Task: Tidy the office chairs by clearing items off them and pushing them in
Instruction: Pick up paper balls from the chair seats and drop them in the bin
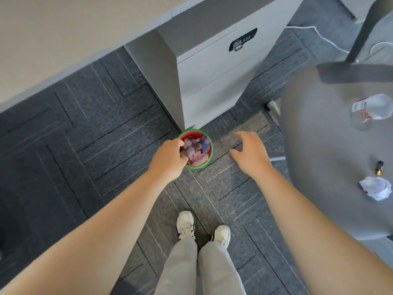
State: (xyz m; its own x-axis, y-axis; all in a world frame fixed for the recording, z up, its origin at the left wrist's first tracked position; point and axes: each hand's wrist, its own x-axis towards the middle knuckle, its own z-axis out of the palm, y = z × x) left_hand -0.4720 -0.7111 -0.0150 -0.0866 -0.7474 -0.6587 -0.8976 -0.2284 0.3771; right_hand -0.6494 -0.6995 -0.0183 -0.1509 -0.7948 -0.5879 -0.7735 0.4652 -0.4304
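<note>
A grey drawer cabinet (214,67) stands on dark carpet (74,124) under a pale desk (63,28)

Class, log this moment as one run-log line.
left hand: in red bin | right hand: open, empty | chair: crumpled paper remains

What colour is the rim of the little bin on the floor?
Green, around a red bin; the head view shows it, by the left hand.

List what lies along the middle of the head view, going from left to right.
Left hand at the rim of the small red bin with a green rim → open right hand over the dark grey carpet → grey office chair seat → small dark bottle with a gold cap on the seat.
</note>
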